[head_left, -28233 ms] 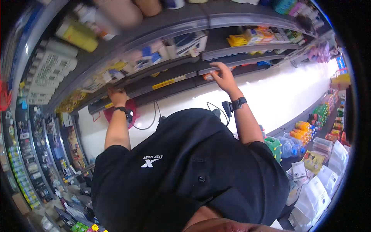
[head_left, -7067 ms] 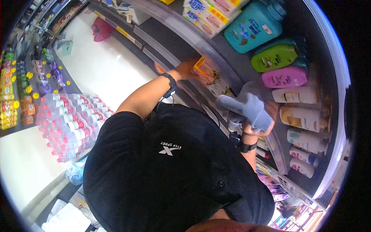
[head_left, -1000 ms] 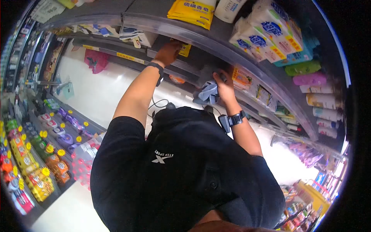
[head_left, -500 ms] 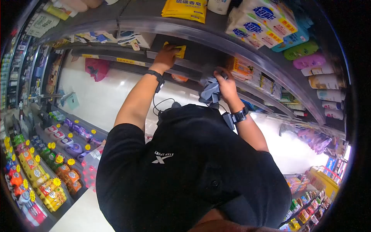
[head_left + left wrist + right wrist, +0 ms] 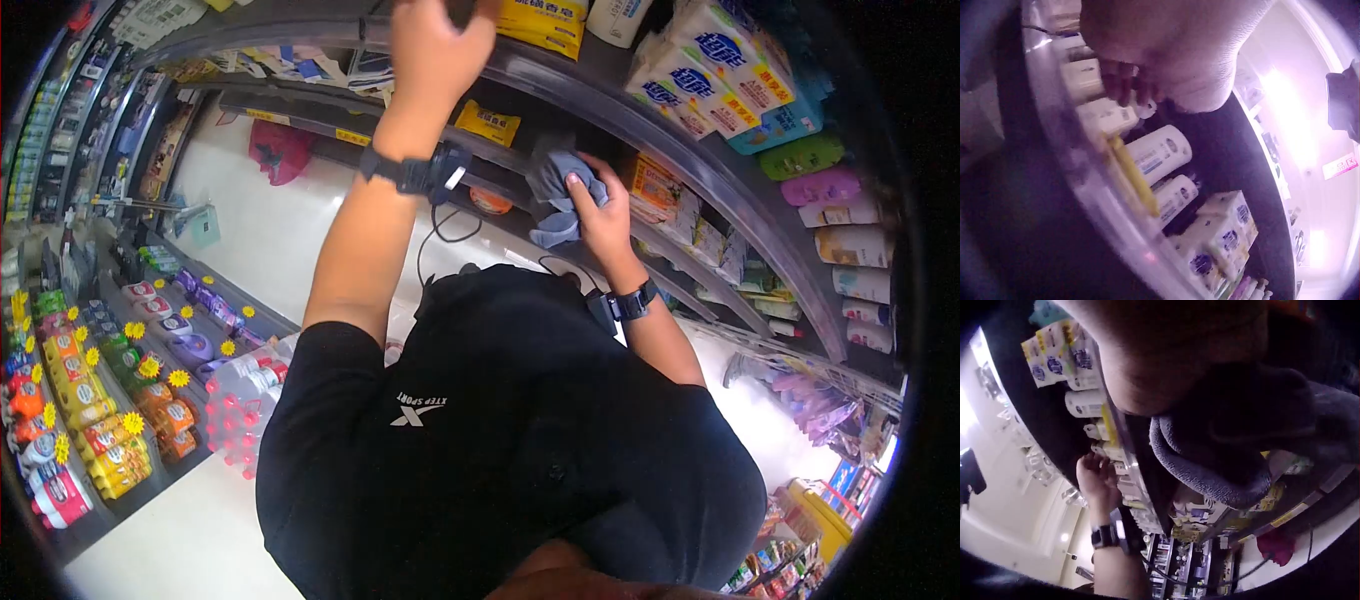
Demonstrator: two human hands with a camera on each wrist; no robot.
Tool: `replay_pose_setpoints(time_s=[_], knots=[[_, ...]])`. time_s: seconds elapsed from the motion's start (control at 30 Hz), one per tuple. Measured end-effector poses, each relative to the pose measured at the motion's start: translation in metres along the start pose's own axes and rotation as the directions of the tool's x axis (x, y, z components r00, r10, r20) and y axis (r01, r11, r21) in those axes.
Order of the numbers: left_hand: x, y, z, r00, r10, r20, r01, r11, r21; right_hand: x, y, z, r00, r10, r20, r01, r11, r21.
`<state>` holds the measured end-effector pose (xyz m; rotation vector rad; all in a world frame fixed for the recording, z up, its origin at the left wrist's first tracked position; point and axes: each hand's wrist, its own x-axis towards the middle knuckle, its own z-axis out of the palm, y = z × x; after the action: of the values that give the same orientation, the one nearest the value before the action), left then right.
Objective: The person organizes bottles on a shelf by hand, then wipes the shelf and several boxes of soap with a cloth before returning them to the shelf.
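Note:
My left hand (image 5: 440, 60) is raised to the edge of the upper shelf, thumb and fingers apart, fingertips partly cut off by the frame's top. In the left wrist view its loosely bent fingers hang beside white bottles (image 5: 1109, 117), near the yellow packets (image 5: 1132, 172). Those yellow soap packets (image 5: 548, 27) lie right of the hand in the head view. A single yellow soap packet (image 5: 488, 124) lies on the shelf below. My right hand (image 5: 606, 217) grips a bunched grey-blue cloth (image 5: 562, 185) at the lower shelf; its folds (image 5: 1200, 475) hang below the hand in the right wrist view.
White wrapped packs (image 5: 715, 75) and shampoo bottles (image 5: 845, 245) line the upper shelf to the right. Orange boxes (image 5: 655, 190) stand on the lower shelf beside the cloth. A pink bag (image 5: 278, 152) lies on the floor. Bottled drinks (image 5: 240, 410) in wrap stand at left.
My left hand has left the single yellow packet on the lower shelf and risen to the upper one. My right hand keeps the cloth, which it lacked in the oldest frame.

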<state>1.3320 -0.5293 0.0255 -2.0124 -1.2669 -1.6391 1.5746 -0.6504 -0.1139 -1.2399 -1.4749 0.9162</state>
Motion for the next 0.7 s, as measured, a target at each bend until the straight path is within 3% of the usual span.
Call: replay_pose_setpoints(time_s=[0.03,0.07,0.1,0.2,0.27,0.33,0.37,0.47,0.5,0.53,0.6,0.67,0.7], knots=[[0.01,0.007,0.004,1.0,0.003,-0.012,-0.003,1.0,0.006,0.001,-0.003,0.002,1.0,0.004,-0.002,-0.004,0.999,0.053],[0.018,0.015,0.009,0.956,-0.22,0.196,0.202,0.974,0.108,0.003,-0.006,0.003,1.0,-0.01,0.003,0.01,0.999,0.051],[0.025,0.02,0.013,0.821,-0.438,0.365,0.37,0.897,0.244,0.006,-0.008,0.003,0.999,-0.033,-0.004,0.033,0.998,0.057],[0.028,0.018,0.022,0.8,-0.469,0.374,0.408,0.882,0.234,0.012,-0.014,0.0,0.998,-0.062,-0.002,0.062,0.996,0.059],[0.025,0.011,0.027,0.82,-0.439,0.367,0.388,0.898,0.208,0.012,-0.016,-0.003,0.998,-0.063,0.005,0.062,0.997,0.052],[0.021,0.006,0.031,0.842,-0.407,0.354,0.42,0.906,0.043,0.012,-0.017,-0.006,0.998,-0.064,0.016,0.063,0.997,0.051],[0.019,0.002,0.034,0.842,-0.412,0.349,0.419,0.906,0.057,0.012,-0.017,-0.004,0.998,-0.062,0.027,0.061,0.997,0.05],[0.019,-0.016,0.043,0.811,-0.493,0.314,0.469,0.87,0.153,0.012,-0.033,0.0,0.983,-0.182,0.017,0.181,0.981,0.076],[0.021,-0.023,0.047,0.769,-0.534,0.353,0.51,0.844,0.165,0.014,-0.044,-0.002,0.952,-0.304,0.017,0.305,0.951,-0.051],[0.021,-0.028,0.048,0.722,-0.571,0.391,0.551,0.816,0.176,0.014,-0.05,-0.003,0.953,-0.303,0.027,0.304,0.952,-0.046],[0.009,-0.036,0.046,0.742,-0.543,0.393,0.552,0.828,0.101,0.016,-0.063,-0.004,0.886,-0.463,0.011,0.462,0.882,-0.095],[-0.006,-0.043,0.035,0.775,-0.51,0.373,0.629,0.679,-0.379,0.017,-0.078,-0.009,0.872,-0.489,0.017,0.489,0.869,-0.074],[-0.006,-0.025,0.015,0.779,-0.531,0.335,0.627,0.681,-0.379,0.016,-0.083,-0.012,0.839,-0.545,-0.01,0.543,0.837,-0.067]])
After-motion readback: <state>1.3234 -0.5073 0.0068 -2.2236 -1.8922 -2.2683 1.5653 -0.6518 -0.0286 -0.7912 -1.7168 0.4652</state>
